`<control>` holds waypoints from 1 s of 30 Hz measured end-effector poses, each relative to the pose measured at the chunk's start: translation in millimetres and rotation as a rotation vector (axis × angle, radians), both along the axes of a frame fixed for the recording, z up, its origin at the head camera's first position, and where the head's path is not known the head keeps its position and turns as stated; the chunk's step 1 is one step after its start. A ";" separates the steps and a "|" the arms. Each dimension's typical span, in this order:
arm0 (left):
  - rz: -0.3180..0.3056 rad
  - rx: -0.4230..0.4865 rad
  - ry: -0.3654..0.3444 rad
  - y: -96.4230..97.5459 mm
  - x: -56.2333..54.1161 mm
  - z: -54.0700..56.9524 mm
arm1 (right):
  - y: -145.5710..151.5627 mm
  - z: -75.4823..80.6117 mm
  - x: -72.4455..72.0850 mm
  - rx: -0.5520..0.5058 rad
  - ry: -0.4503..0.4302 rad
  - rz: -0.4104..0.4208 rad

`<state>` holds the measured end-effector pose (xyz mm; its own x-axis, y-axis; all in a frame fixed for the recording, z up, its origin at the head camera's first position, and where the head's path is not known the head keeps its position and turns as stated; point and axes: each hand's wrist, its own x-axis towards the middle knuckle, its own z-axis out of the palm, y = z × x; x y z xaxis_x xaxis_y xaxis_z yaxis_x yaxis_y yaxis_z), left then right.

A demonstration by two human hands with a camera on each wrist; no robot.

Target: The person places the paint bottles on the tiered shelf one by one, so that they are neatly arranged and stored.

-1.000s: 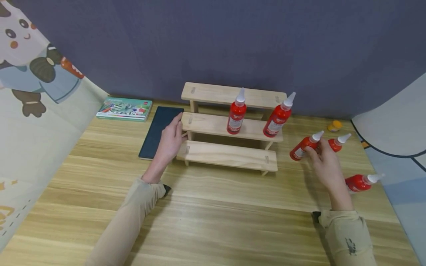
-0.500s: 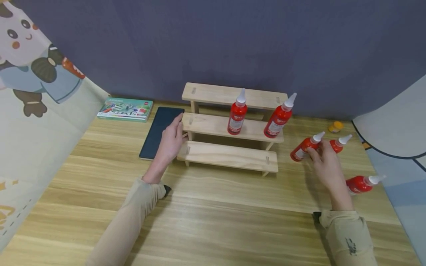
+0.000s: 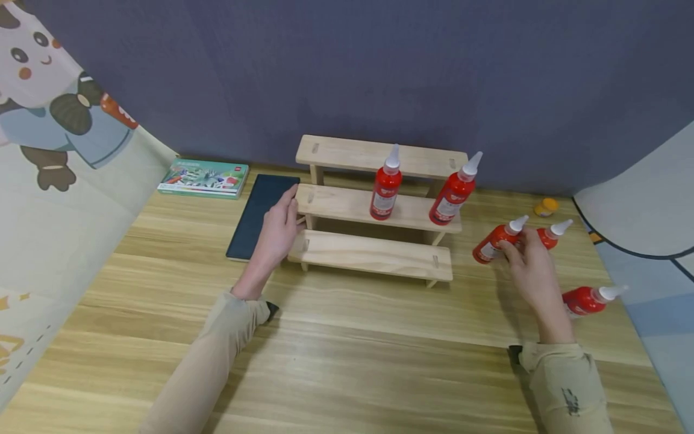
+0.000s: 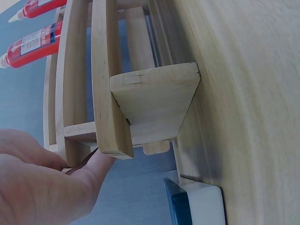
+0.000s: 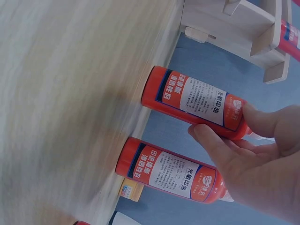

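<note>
Here's my right grip pinching a red bottle by its upper body, long axis upright, near the right end of the wooden rack on the desk, while my left grip, well apart, pinches the rack's left end.

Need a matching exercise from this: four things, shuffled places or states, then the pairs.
1. left grip
2. right grip
3. green box
4. yellow jar

A. holding a red bottle
B. at the back right of the table
C. holding the left end of the wooden stand
D. left of the dark slab

Pairs: 1-C, 2-A, 3-D, 4-B
</note>
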<state>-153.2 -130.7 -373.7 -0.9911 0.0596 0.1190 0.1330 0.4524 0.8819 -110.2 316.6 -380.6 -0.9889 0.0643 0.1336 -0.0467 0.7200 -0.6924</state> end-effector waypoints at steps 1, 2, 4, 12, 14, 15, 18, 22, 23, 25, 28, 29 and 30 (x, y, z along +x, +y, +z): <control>0.001 0.000 0.000 -0.1 0.0 -0.1 | -0.3 -0.2 -0.1 0.000 0.005 -0.002; 0.000 0.000 0.000 -0.3 -0.1 -0.2 | -0.5 -0.5 -0.1 0.003 0.011 -0.001; 0.000 -0.001 0.000 -0.4 -0.3 -0.5 | -1.1 -1.1 0.1 0.007 0.021 0.001; -0.001 0.000 0.009 -0.1 -0.2 -0.9 | -2.6 1.4 3.3 0.004 0.025 0.007; -0.001 0.000 0.009 0.0 -0.1 -0.7 | -3.2 4.6 5.1 0.011 0.026 0.005; 0.000 0.001 0.009 0.0 -0.1 -0.6 | -3.8 6.7 6.0 0.008 0.027 0.004; -0.001 0.006 0.001 -0.4 0.2 -0.5 | -6.4 12.8 9.4 0.006 0.053 0.002; 0.000 0.008 -0.006 -0.9 0.4 -0.5 | -11.3 20.6 14.2 -0.020 0.093 -0.003; 0.000 0.007 -0.006 -0.9 0.4 -0.5 | -12.8 22.8 15.5 -0.026 0.101 -0.006; -0.001 0.010 -0.008 -0.8 0.3 -0.6 | -15.7 26.8 18.1 -0.045 0.111 -0.012; -0.002 0.012 -0.006 -0.5 0.1 -0.5 | -19.7 32.3 21.9 -0.056 0.132 -0.024; -0.003 0.012 -0.006 -0.3 0.0 -0.6 | -21.3 34.2 23.5 -0.061 0.143 -0.026; -0.003 0.011 -0.004 -0.2 -0.2 -0.7 | -22.8 35.8 25.1 -0.061 0.153 -0.028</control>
<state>-153.4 -130.8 -374.5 -0.9914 0.0613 0.1160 0.1312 0.4420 0.8874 -85.1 293.8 -344.7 -0.9549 0.1038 0.2780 -0.1361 0.6795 -0.7209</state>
